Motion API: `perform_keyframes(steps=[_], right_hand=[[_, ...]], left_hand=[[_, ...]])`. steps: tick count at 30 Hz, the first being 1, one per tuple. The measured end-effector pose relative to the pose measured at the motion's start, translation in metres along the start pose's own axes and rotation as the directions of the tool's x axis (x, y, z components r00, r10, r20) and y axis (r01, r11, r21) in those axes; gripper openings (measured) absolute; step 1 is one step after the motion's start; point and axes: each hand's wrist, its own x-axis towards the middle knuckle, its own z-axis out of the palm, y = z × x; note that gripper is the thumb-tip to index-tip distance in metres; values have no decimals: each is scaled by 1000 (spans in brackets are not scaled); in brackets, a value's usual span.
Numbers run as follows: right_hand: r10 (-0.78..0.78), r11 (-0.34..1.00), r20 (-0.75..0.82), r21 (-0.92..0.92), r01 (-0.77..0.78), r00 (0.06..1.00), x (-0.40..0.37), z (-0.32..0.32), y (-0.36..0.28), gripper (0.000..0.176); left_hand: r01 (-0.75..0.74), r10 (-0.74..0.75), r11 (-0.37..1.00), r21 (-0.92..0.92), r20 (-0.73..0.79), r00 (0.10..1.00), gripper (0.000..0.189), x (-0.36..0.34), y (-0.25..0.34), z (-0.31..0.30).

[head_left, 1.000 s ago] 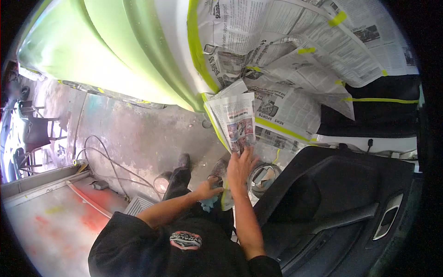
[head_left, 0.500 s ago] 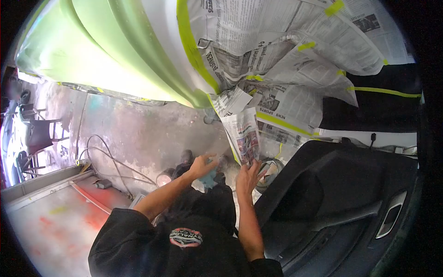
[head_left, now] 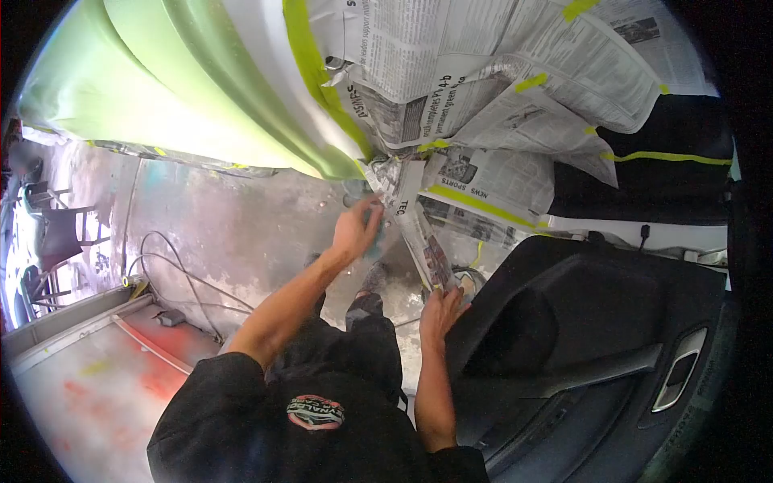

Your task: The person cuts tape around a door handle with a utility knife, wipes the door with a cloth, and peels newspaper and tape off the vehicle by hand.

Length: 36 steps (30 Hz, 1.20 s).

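Note:
My right hand pinches the lower end of a folded newspaper strip that hangs from the masked car body. My left hand is raised beside the strip's upper part, fingers bent. A teal cloth shows partly behind those fingers; most of it is hidden. Just above, the pale green car panel meets a line of yellow-green masking tape. Beyond the tape, newspaper sheets cover the car.
At the right, a black car door panel stands close to my right arm. A cable loops over the concrete floor. A paint-stained surface lies at the lower left, with a dark chair farther back.
My left hand has moved up and forward with the teal cloth, closer to the tape edge. The newspaper strip has turned and looks narrower; my right hand still holds its lower end.

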Motion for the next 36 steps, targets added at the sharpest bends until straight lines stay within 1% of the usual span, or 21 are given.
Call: perform_keyframes(steps=[2, 4, 7, 10, 13, 14, 17, 20, 21, 23, 24, 25, 27, 28, 30, 31, 32, 33, 34, 35, 36], right_hand=[[-10, 1000, -3, 12, 10, 1000, 0, 6, 3, 18], [-4, 1000, 31, 28, 3, 1000, 3, 4, 3, 17], [-12, 999, 19, -42, 12, 1000, 2, 9, 4, 16], [-61, 998, -51, 18, 62, 997, 0, 8, 5, 15], [39, 999, 102, -1, -40, 994, 6, 16, 9, 20], [51, 999, 86, 0, -51, 995, 8, 19, 10, 20], [70, 997, 20, 5, -71, 997, 18, 28, 11, 20], [71, 997, -80, 18, -70, 994, 27, 38, 12, 23], [68, 998, -71, 7, -68, 995, 29, 43, 12, 24], [60, 998, -51, -18, -61, 997, 32, 49, 20, 26], [71, 997, 0, 42, -71, 997, 28, 52, 31, 26], [163, 980, 70, 106, -170, 984, 18, 72, 46, 28], [323, 907, 222, 207, -368, 920, -6, 122, 69, 35], [336, 913, 335, 114, -392, 880, -16, 118, 74, 38], [280, 913, 291, 216, -347, 915, -22, 130, 77, 35], [252, 908, 267, 266, -322, 930, -17, 116, 71, 33], [215, 880, 341, 339, -333, 915, -10, 103, 68, 26], [234, 867, 236, 388, -312, 943, -7, 97, 56, 19], [284, 823, 275, 422, -381, 918, 0, 84, 44, 17], [244, 835, 157, 467, -290, 957, -6, 101, 44, 17], [261, 843, 185, 434, -317, 947, -10, 110, 42, 18]], left_hand=[[27, -34, 990, 141, 44, 998, 33, 36, 26, -7], [-50, -5, 924, 378, 141, 990, 34, 71, 39, -8], [-147, 10, 826, 545, 246, 969, 34, 96, 73, -16], [-268, 142, 814, 516, 270, 952, 31, 119, 68, -15], [-293, 137, 828, 478, 334, 933, 31, 141, 62, -14], [-232, 40, 844, 483, 375, 926, 33, 150, 64, -17], [-345, 211, 797, 496, 306, 928, 37, 158, 66, -17], [-314, 215, 817, 483, 250, 944, 34, 156, 79, -13], [-303, 214, 823, 481, 231, 949, 35, 157, 80, -12], [-283, 186, 779, 559, 224, 957, 35, 168, 69, -9], [-272, 172, 756, 595, 220, 960, 35, 173, 64, -8], [-231, 137, 778, 584, 201, 970, 36, 174, 65, -8], [-148, 67, 820, 553, 163, 984, 38, 175, 70, -6], [-126, 26, 841, 526, 193, 981, 39, 172, 75, -6], [-77, -53, 877, 474, 255, 966, 41, 159, 82, -8], [-112, -11, 882, 457, 258, 966, 41, 152, 78, -11], [-147, 30, 888, 436, 263, 964, 42, 141, 72, -13], [-179, 68, 894, 411, 271, 960, 42, 132, 61, -12], [-206, 158, 870, 448, 142, 977, 38, 124, 33, -7], [-158, 122, 900, 406, 114, 986, 37, 112, 36, -9], [-108, 80, 928, 357, 93, 992, 36, 94, 46, -9]])
